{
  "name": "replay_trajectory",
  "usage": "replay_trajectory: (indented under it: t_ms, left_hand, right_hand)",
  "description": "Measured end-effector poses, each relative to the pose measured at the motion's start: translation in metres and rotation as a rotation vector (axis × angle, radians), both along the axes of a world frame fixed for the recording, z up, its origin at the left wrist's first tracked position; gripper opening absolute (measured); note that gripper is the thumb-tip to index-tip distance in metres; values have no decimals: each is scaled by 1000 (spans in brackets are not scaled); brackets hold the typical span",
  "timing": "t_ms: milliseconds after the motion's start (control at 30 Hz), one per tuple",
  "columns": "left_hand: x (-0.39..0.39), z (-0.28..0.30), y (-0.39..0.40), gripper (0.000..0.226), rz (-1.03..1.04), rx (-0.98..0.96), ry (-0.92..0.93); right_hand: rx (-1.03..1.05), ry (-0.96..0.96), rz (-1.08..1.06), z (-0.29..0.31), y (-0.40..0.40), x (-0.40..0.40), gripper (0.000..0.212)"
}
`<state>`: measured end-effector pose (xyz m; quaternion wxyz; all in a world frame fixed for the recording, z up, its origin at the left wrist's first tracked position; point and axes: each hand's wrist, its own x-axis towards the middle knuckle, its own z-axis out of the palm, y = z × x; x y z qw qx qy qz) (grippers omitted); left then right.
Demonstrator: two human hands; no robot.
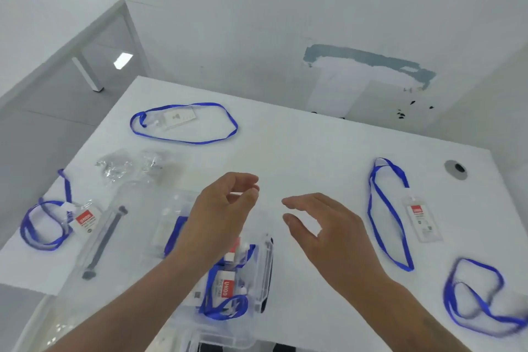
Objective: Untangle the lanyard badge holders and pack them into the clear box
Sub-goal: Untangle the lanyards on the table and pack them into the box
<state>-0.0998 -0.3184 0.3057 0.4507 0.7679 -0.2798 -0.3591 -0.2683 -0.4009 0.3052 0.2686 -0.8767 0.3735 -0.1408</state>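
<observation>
While both hands hover empty, the left hand (220, 208) loosely curled and the right hand (323, 226) spread, the clear box (257, 274) below holds some lanyards; I'd reach right for the lanyard (391, 214) on the tabletop (300, 146), gathering its strap before lifting.

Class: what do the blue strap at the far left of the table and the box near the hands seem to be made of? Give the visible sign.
Blue strap: probably woven fabric ribbon; it lies flat and limp in a loose loop, with a slight sheen.
Clear box: likely rigid transparent plastic, glossy; badge holders show through its walls.
</observation>
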Motion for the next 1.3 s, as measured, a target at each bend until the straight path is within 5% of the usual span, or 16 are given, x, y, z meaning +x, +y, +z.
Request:
replay_trajectory:
  t_ms: [433, 967, 1100, 1300]
  left_hand:
    - [-144, -42, -148, 17, -319, 161, 75]
    - [-243, -125, -284, 36, -405, 333, 190]
    - [-254, -138, -298, 37, -443, 390, 177]
    - [-241, -124, -291, 49, -382, 329, 141]
  right_hand:
    - [255, 33, -555, -65, -133, -179, 19]
    - [296, 299, -651, -153, -267, -231, 62]
    - [418, 228, -618, -153, -273, -230, 46]
    - [913, -290, -707, -116, -268, -231, 14]
